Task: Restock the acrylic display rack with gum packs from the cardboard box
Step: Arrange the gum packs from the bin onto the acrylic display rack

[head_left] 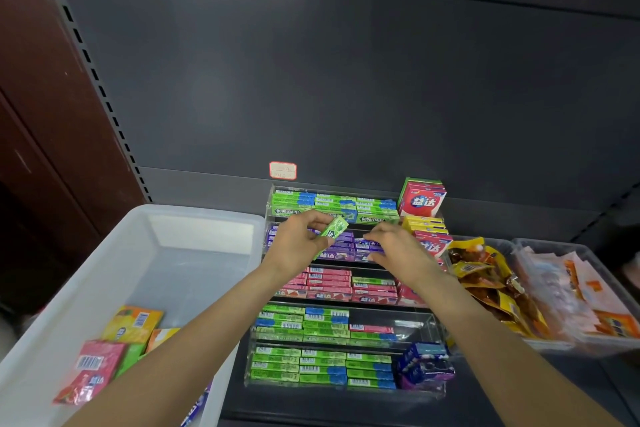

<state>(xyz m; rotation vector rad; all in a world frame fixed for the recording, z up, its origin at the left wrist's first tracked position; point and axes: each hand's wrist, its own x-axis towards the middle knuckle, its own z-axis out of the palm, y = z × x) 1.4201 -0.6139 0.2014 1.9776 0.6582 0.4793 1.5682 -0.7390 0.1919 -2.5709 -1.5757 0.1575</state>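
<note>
Gripping a slim green gum pack (331, 235) between curled fingers and thumb, the left hand (300, 243) holds it tilted above the second tier of the clear acrylic stepped display rack (341, 291), just over the purple packs (349, 248) there. The lower end of the green pack is hidden behind the palm. The right hand (398, 246) reaches over the same tier with its fingers bent down onto the purple packs; whether they pinch one or only touch it cannot be told, as the fingertips blur into the packaging. Green packs fill the top tier and the two lowest ones, pink packs (329, 282) the middle tier, and the forearms cover part of the pink row. A crumpled purple pouch (425, 366) leans at the rack's lower right corner. Left of the rack stands a white translucent plastic bin (104, 274), cut off by the lower edge, with pink, green and orange packets (107, 354) in its near end, partly under the left forearm. Red-and-white boxes (423, 203) stand at the rack's upper right. No cardboard box shows here.
</note>
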